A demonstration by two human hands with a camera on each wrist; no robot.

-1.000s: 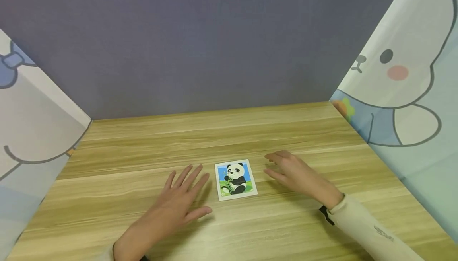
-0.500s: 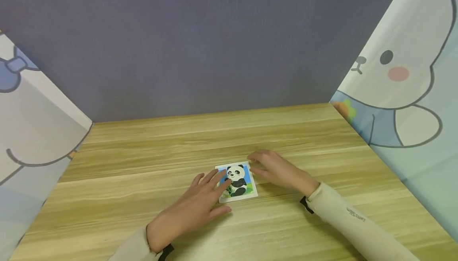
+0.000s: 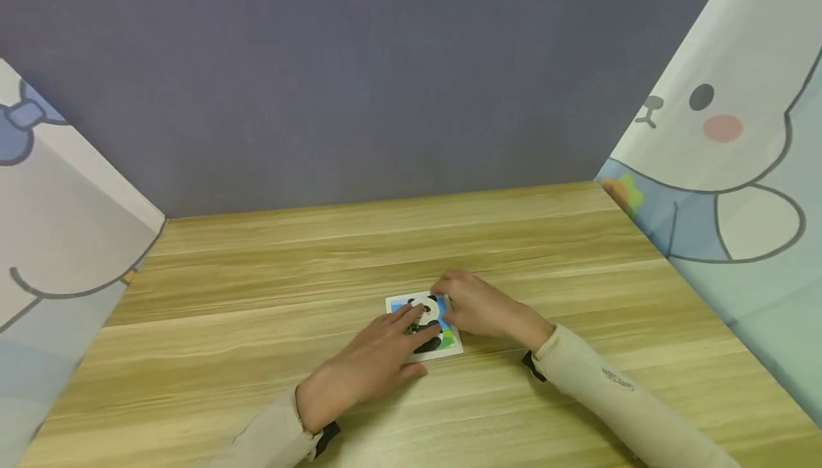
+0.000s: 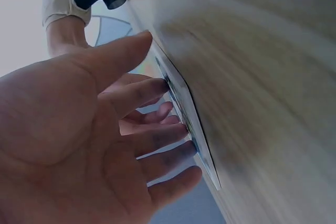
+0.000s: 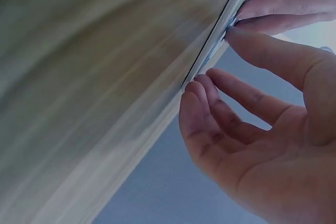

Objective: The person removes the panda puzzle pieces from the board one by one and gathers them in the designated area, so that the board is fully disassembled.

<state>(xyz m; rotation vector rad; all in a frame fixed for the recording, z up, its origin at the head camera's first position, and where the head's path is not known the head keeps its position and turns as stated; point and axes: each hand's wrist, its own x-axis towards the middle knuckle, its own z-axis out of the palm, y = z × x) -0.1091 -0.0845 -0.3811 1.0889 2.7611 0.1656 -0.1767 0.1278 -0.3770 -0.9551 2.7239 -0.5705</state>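
Observation:
A small square panda picture puzzle (image 3: 447,342) with a white border lies flat on the wooden table. My left hand (image 3: 375,355) rests its nearly straight fingers over the picture, covering its left and middle parts, while the thumb lies along the near edge. In the left wrist view these fingertips touch the face of the puzzle board (image 4: 184,94). My right hand (image 3: 478,305) is at the board's upper right corner. Its thumb tip meets the picture side in the right wrist view, and its loosely bent fingers sit at the rim, with a gap between thumb and fingers.
The wood-grain table (image 3: 257,261) extends around the puzzle on all sides. Behind it stands a grey-blue panel (image 3: 385,83). Cartoon-printed sheets flank the table, one at the left (image 3: 70,190) and one at the right (image 3: 738,168).
Both hands have come inward from either side of the puzzle. The left now lies over the picture, and the right has reached the upper right corner. The board has stayed in place.

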